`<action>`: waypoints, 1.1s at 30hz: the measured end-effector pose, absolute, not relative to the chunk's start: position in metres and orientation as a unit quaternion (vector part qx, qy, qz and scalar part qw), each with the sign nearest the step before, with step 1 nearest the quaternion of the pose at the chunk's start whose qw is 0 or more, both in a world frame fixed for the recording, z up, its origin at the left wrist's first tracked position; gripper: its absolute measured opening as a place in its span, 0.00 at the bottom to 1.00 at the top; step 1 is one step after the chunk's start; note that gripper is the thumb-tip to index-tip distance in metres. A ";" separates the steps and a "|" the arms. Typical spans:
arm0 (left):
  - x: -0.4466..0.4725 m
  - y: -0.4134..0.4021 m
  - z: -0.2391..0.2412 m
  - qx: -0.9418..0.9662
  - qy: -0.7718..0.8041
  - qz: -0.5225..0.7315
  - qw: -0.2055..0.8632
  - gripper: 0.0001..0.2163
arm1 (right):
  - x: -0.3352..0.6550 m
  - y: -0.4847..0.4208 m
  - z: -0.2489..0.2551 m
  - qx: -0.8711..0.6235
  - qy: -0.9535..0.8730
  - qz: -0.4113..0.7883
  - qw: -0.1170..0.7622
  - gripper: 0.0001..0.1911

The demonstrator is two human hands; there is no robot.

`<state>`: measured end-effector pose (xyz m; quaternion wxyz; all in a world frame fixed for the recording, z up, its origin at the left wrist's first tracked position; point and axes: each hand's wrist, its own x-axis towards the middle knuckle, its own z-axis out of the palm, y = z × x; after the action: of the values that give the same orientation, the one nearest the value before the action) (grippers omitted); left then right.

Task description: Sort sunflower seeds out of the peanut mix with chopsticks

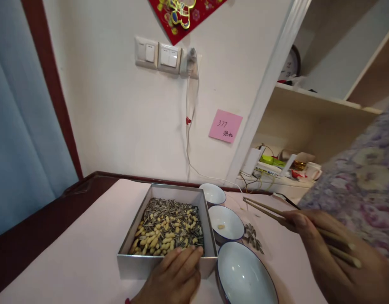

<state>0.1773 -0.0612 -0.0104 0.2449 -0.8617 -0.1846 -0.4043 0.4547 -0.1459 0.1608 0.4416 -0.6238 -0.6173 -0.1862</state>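
My right hand (pixel 346 253) is closed around a pair of wooden chopsticks (pixel 267 211). Their tips nearly meet above the table beside the bowls, with nothing visible between them. Curled over the near rim of a silvery square box (pixel 163 268), my left hand (pixel 175 274) has its fingertips just inside. Striped sunflower seeds (pixel 169 207) and peanuts in their shells (pixel 156 236) fill the box's bottom. Along its right side stand a small far bowl (pixel 213 194), a middle bowl (pixel 228 217) holding one pale piece (pixel 221 226), and a larger near bowl (pixel 245 274) with nothing visible inside.
A small heap of sunflower seeds (pixel 253 238) lies right of the middle bowl. A white cable (pixel 188 143) hangs from the wall socket down to the table's back. Shelves (pixel 324 99) stand at right. Pink paper (pixel 87 245) covers the table; a floral cloth (pixel 365 169) hangs close at right.
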 end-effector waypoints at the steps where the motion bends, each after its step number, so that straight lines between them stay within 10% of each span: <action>1: 0.177 -0.061 -0.009 -0.864 -0.181 -0.403 0.242 0.06 | 0.460 -0.145 0.159 -0.637 -0.613 -0.188 0.428 0.18; 13: 0.181 -0.062 -0.011 -0.848 -0.184 -0.431 0.249 0.03 | 0.420 -0.129 0.149 -0.545 -0.651 -0.005 0.528 0.12; 33: 0.177 -0.063 -0.005 -0.852 -0.165 -0.410 0.281 0.03 | 0.355 -0.092 0.104 -0.446 -0.753 0.237 0.421 0.17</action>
<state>0.1765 -0.0633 -0.0050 0.2807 -0.8519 -0.1649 -0.4102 0.3548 -0.0920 0.1045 0.4215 -0.4464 -0.7529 0.2371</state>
